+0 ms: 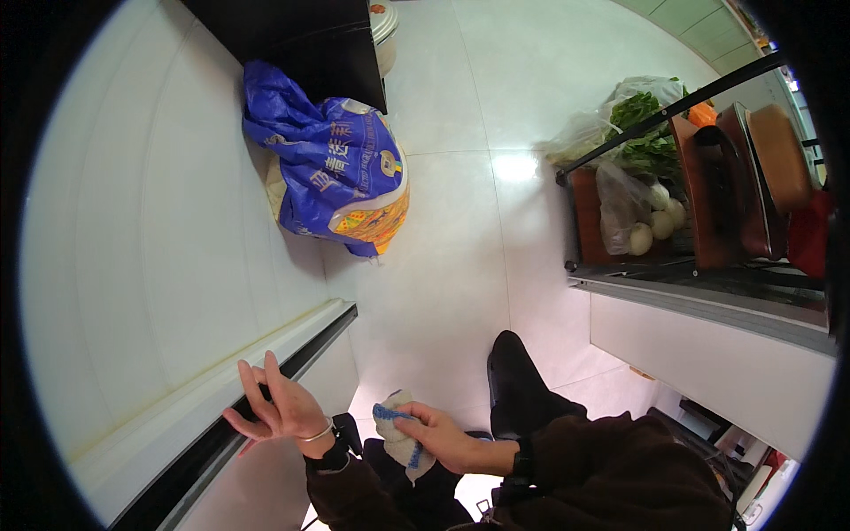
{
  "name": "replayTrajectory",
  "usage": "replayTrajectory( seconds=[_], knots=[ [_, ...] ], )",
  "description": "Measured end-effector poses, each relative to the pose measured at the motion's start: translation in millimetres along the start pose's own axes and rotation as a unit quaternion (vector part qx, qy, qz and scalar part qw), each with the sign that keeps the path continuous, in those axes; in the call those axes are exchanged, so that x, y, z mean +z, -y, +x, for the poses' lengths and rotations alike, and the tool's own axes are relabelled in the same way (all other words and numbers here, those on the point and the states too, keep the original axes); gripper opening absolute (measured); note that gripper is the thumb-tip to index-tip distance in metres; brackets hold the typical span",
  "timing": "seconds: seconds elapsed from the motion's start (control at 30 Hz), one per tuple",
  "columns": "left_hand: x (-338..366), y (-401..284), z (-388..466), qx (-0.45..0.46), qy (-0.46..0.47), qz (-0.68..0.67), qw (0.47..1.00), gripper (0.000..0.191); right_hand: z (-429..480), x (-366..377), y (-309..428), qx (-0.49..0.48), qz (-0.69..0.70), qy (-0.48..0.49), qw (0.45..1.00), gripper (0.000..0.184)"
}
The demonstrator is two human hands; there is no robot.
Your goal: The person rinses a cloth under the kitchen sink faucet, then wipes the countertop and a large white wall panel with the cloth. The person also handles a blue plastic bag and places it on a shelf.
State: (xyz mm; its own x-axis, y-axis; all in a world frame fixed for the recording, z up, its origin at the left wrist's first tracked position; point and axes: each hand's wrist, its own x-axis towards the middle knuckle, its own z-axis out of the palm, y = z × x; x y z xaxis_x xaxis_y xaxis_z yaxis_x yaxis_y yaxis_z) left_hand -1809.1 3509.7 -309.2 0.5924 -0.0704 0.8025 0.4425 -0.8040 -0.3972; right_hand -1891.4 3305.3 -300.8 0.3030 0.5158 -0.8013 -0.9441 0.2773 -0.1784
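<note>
My right hand (438,438) holds a crumpled pale cloth (400,443) with blue patches, pinched between thumb and fingers in front of my body. To its left, my left hand (277,410) is held with the fingers apart and nothing in it. That hand is over or beside the black strip (192,458) along the edge of a white panel; whether it touches the strip I cannot tell. A bracelet circles my left wrist. Beneath both hands are my dark-clothed legs and a black shoe (514,372) on the tiled floor.
A blue woven sack (332,159) rests on the floor by the white wall (113,219), beside a black cabinet (299,46) and a pale lidded container (385,40). On the right, a metal-framed rack (627,129) holds pans, leafy greens (641,126) and round white vegetables (662,224) partly in plastic.
</note>
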Motion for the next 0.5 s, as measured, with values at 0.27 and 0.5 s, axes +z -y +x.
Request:
replayTrajectory(
  seconds=[0.27,0.5],
  knots=[
    [-24.0,-3.5,4.6,-0.021,0.140,-0.051,0.989,0.029,19.9,-24.7,-44.7,-0.005,0.038,-0.060,0.997,0.022],
    [-86.7,11.9,27.1,-0.012,0.421,-0.162,0.892,0.023,-4.4,-79.3,-66.5,-0.005,-0.040,-0.154,0.987,0.017]
  ],
)
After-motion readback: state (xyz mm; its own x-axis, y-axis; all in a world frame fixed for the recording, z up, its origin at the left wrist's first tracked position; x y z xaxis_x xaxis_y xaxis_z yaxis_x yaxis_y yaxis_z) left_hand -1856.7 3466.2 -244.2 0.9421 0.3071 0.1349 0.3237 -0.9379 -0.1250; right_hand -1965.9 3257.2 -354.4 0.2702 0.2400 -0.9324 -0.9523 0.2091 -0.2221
